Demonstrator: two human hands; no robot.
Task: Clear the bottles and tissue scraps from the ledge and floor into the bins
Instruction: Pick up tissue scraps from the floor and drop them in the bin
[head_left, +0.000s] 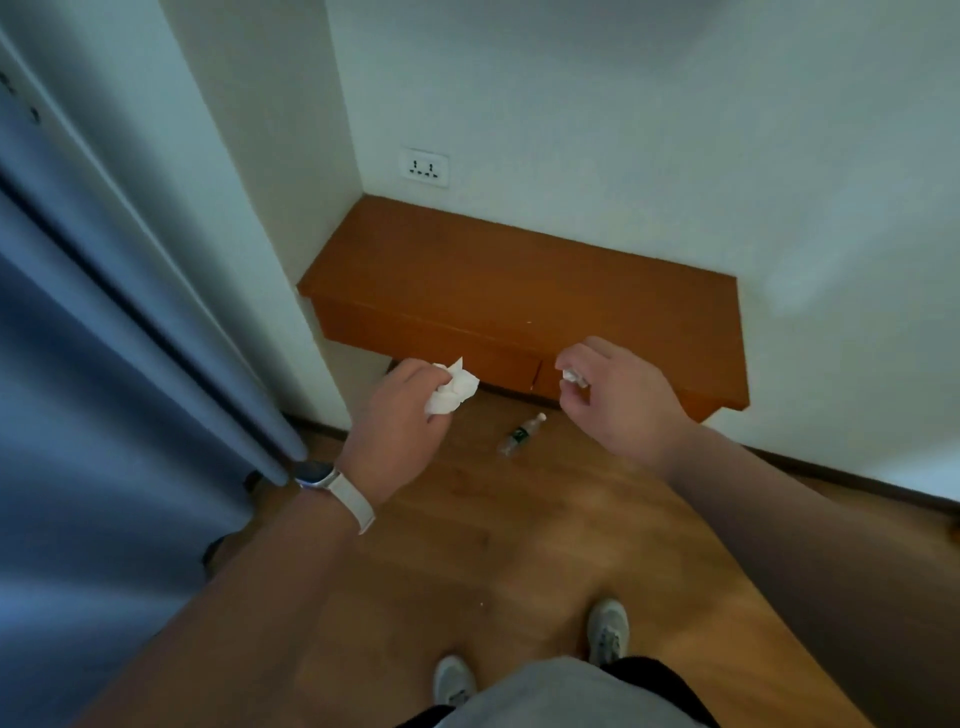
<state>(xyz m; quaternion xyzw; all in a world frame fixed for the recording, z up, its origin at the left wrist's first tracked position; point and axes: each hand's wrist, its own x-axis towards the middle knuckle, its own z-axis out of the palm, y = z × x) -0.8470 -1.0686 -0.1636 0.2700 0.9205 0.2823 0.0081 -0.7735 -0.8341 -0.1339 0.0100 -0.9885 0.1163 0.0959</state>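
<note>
a: grey shirt hem and two pale sneakers (608, 631) sit closest, planted on the glossy orange-brown wood-plank floor (519, 545). what are the hands carrying?

b: left hand (397, 413), with a white-strapped watch on its wrist, has its fingers curled shut around a crumpled white tissue wad (454, 392), soft and loosely folded. right hand (618, 402) pinches a much smaller white tissue scrap (573, 375) between thumb and fingertips, other fingers loosely bent.

a: and what's left?

b: one small clear plastic bottle with a dark label and pale cap (522, 434) lies on its side on the floor, just in front of the orange-brown wooden ledge (519, 291). the ledge top looks bare, smooth and matt. no bins are in view.

a: risks?

b: i'd say the tiny scrap is the weak point; a light pinch on something that thin could let it flutter down on the way to a bin. also, both hands are full, so reaching for the bottle now would likely mean loosening a grip. and a round bottle on slick boards may roll if nudged by a shoe.
</note>
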